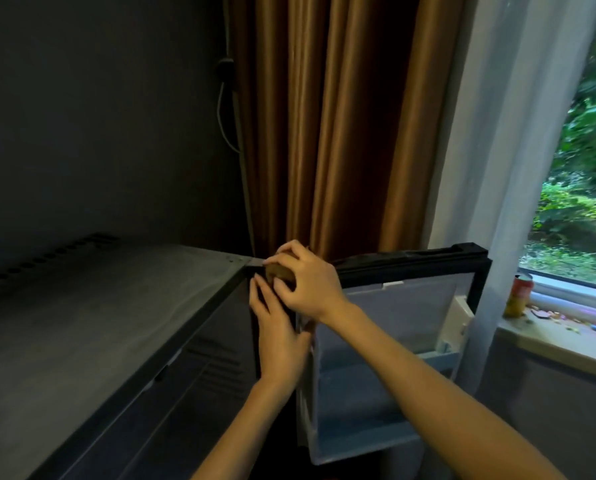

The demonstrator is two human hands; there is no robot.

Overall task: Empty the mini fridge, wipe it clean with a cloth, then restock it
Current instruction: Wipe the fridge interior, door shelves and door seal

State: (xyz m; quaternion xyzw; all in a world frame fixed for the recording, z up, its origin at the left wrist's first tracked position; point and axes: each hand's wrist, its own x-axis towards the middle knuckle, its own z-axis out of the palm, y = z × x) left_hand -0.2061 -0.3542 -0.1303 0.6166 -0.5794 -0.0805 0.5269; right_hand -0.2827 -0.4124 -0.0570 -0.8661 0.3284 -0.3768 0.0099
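Both hands met at the top front corner of the mini fridge (116, 323), beside its open door (410, 306). The right hand (310, 282) curled round a brown wad (279, 271) on that corner. Just below, the left hand (277, 334) lay straight-fingered against the fridge's front edge. The wad was mostly covered and too blurred to name.

A brown curtain (341, 126) hangs beside a sheer curtain (490, 150). A can (518, 296) stands on the windowsill (566, 337), and a cable (225, 109) loops down the dark wall (99, 116).
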